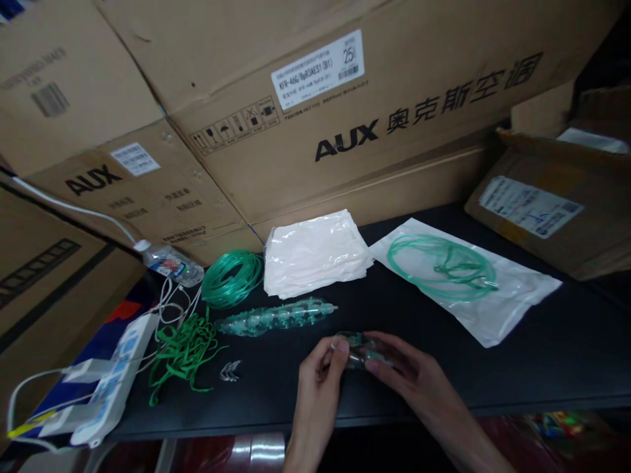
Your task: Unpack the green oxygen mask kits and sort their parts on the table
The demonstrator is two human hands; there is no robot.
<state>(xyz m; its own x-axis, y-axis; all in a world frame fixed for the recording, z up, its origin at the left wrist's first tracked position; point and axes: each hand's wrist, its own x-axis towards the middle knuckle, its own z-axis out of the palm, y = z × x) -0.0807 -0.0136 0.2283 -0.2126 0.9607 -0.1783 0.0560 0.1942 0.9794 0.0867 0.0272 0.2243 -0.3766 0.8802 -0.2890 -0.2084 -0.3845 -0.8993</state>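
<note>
Between my two hands, just above the table's front edge, is a small transparent green-tinted oxygen mask. My left hand pinches its left side, thumb on top. My right hand grips the other side with thumb and fingers; the fingers cover part of the mask. Behind them lies a nested row of similar transparent masks. Left of my hands are several thin bent metal strips and a tangled heap of green elastic straps.
A coil of green tubing sits beside a stack of white plastic bags. At right lies a bag with tubing and strap. A power strip, plastic bottle and open carton flank the black table; large cartons stand behind.
</note>
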